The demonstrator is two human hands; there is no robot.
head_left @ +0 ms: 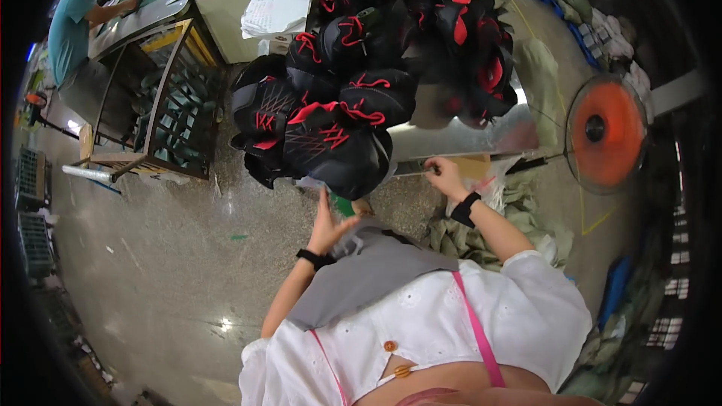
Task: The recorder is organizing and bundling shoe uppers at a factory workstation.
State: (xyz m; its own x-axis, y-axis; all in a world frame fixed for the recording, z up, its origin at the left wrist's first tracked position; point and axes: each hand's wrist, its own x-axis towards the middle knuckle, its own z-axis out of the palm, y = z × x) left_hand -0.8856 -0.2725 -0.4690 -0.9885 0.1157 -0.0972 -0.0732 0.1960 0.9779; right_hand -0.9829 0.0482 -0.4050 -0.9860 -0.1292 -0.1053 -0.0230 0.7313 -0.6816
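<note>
A heap of black sneakers with red laces (338,154) covers most of a shiny metal table (496,131) in front of me. My left hand (329,229) is just below the nearest sneaker, its fingers stretched out and thumb apart, holding nothing visible. Whether its fingertips touch that shoe I cannot tell. At the table's near edge, further right, my right hand (445,179) is closed in a pinch, with a small dark thing between the fingers that is too small to name. A flat metallic strip (410,168) lies beside those fingertips.
An orange fan (606,135) stands at the right. Crumpled greenish sacks (519,214) lie on the floor near my right arm. At the left is a metal-framed cart (162,105) loaded with dark green pieces. A notebook (278,7) rests behind the heap; a co-worker (69,37) stands far left.
</note>
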